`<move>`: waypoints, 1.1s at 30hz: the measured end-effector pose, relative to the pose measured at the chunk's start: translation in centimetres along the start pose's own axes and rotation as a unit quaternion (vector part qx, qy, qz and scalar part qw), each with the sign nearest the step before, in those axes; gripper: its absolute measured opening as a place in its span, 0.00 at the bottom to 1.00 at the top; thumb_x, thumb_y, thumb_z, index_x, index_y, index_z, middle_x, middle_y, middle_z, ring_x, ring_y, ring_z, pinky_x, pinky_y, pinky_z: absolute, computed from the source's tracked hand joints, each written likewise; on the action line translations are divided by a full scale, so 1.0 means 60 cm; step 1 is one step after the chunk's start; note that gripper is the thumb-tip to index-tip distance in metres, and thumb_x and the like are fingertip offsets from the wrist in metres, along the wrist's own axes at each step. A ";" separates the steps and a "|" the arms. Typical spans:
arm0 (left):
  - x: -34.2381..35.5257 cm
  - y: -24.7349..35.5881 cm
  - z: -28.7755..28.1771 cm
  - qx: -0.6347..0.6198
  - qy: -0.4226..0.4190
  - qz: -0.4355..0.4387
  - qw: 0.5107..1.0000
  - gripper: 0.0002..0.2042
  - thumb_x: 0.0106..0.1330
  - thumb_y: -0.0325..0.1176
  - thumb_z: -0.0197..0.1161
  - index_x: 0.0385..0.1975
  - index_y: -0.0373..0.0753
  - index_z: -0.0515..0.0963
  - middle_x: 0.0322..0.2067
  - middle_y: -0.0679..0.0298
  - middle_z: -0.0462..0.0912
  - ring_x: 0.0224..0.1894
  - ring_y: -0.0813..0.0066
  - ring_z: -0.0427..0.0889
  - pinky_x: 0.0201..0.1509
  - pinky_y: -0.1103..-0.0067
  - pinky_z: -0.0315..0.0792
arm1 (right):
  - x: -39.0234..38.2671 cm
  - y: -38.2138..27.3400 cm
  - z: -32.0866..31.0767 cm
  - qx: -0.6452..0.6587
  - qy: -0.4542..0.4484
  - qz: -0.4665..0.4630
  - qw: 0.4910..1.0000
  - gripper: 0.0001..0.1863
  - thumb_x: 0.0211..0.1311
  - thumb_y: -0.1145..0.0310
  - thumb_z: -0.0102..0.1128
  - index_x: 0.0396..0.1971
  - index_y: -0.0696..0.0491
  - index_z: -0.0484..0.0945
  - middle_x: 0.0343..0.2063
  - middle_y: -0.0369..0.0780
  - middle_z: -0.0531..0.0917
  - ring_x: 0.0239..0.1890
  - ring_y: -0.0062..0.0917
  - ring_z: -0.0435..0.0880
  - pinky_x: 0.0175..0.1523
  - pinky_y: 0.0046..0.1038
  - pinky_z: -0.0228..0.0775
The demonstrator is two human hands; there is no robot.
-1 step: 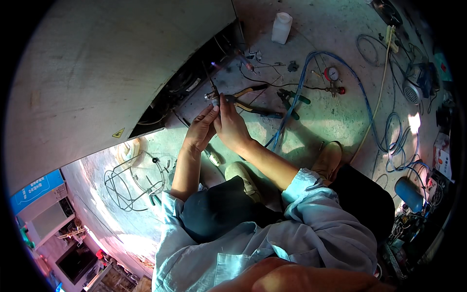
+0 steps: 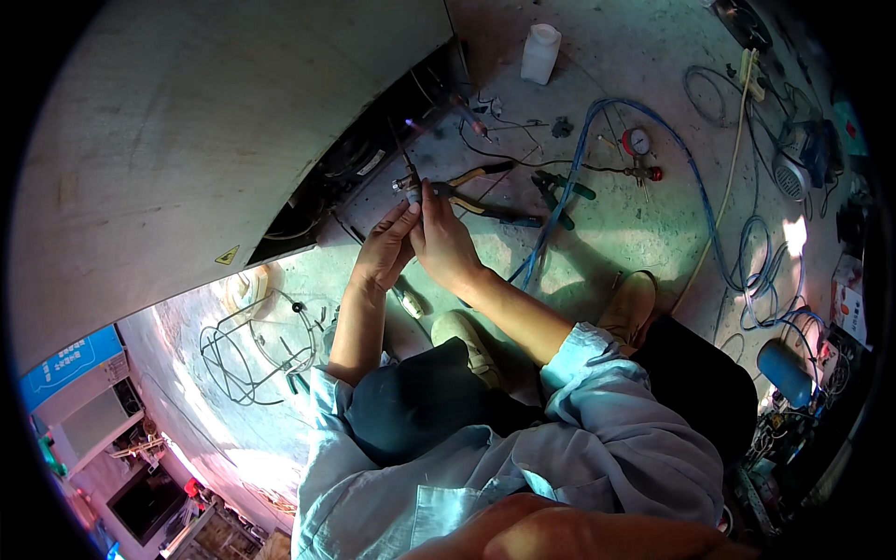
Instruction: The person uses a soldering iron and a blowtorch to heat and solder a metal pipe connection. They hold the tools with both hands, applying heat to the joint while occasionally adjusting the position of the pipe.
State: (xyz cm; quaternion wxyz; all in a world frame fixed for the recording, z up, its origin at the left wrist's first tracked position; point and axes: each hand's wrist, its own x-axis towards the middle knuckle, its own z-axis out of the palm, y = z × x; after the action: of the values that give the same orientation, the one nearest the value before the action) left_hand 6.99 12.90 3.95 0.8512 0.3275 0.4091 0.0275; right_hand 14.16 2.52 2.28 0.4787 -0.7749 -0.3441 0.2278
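Observation:
Both my hands meet in front of the open base of a large pale cabinet [image 2: 187,140]. My left hand [image 2: 385,250] pinches the lower end of a small metal fitting [image 2: 412,184] with a silver knob on its side. Against it, my right hand [image 2: 444,243] closes its fingers on the same fitting. A thin dark tube [image 2: 399,140] rises from its top toward the cabinet's opening. Fingers hide the fitting's lower part, and its exact kind is unclear. Just right of my hands lie pliers with yellow and black handles [image 2: 492,213].
Green-handled pliers [image 2: 571,187], a red pressure gauge [image 2: 636,142] and a blue hose [image 2: 665,121] lie on the floor to the right. Farther off stands a white plastic bottle [image 2: 540,56]. A torch-like tool [image 2: 473,121] lies beside a small violet glow. Coiled wire [image 2: 224,359] sits left.

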 end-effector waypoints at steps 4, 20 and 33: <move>0.002 -0.001 -0.002 -0.003 -0.006 0.001 1.000 0.16 0.67 0.34 0.58 0.52 0.38 0.73 0.47 0.63 0.79 0.50 0.73 0.77 0.55 0.78 0.71 | 0.000 0.001 0.000 -0.003 0.001 -0.002 1.000 0.35 0.59 0.69 0.50 0.63 0.66 0.48 0.46 0.59 0.69 0.41 0.52 0.76 0.42 0.41 0.73; 0.003 -0.001 -0.001 -0.004 -0.011 0.000 1.000 0.14 0.68 0.34 0.57 0.52 0.39 0.73 0.47 0.64 0.79 0.50 0.74 0.77 0.55 0.78 0.70 | 0.001 0.000 0.000 0.005 0.006 0.001 1.000 0.35 0.59 0.69 0.50 0.63 0.65 0.49 0.47 0.59 0.69 0.43 0.53 0.75 0.44 0.41 0.73; 0.004 -0.002 -0.005 0.011 -0.003 -0.006 1.000 0.14 0.68 0.34 0.57 0.52 0.39 0.72 0.47 0.64 0.79 0.49 0.75 0.77 0.55 0.79 0.70 | -0.001 0.001 0.001 0.001 -0.008 0.015 1.000 0.35 0.59 0.70 0.50 0.64 0.65 0.48 0.47 0.58 0.69 0.42 0.51 0.76 0.43 0.41 0.74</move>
State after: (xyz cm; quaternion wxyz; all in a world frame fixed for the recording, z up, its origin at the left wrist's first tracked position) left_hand 6.89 13.06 3.59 0.8493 0.3342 0.4084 0.0169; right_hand 14.13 2.50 2.23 0.4737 -0.7775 -0.3361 0.2411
